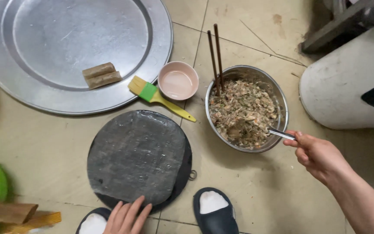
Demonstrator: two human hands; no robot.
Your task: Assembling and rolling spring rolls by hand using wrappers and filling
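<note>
Right hand (316,152): fingers closed on the handle of a metal spoon (280,133), gripped at its outer end. The forearm enters from the lower right corner and runs up and to the left; the wrist is roughly straight, knuckles upward. The spoon's long axis runs from the hand up and leftward over the near rim of a steel bowl (280,97), its working end buried in the chopped filling (242,112) and not visible.

Left hand (126,216): open, fingers spread and flat, fingertips resting on the near edge of a round dark board (186,171). It grips nothing. A thin translucent wrapper sheet (136,156) lies flat on the board, covering nearly all of it; only a narrow dark margin shows at the right and lower edges.

Two wooden chopsticks (215,56) stand in the bowl's far-left side, tips in the filling, tops leaning away from the person. The bowl sits just right of the board, apart from it, with bare tiled floor (256,190) between bowl and slippers (214,210).

Beyond the board: a small pink bowl (178,80) of liquid, and a yellow-handled brush (159,97) with green ferrule, bristles pointing up-left and lying on the rim of a large round metal tray (161,39). Two finished rolls (101,75) lie side by side on the tray. A white container (343,86) stands close right of the steel bowl.
</note>
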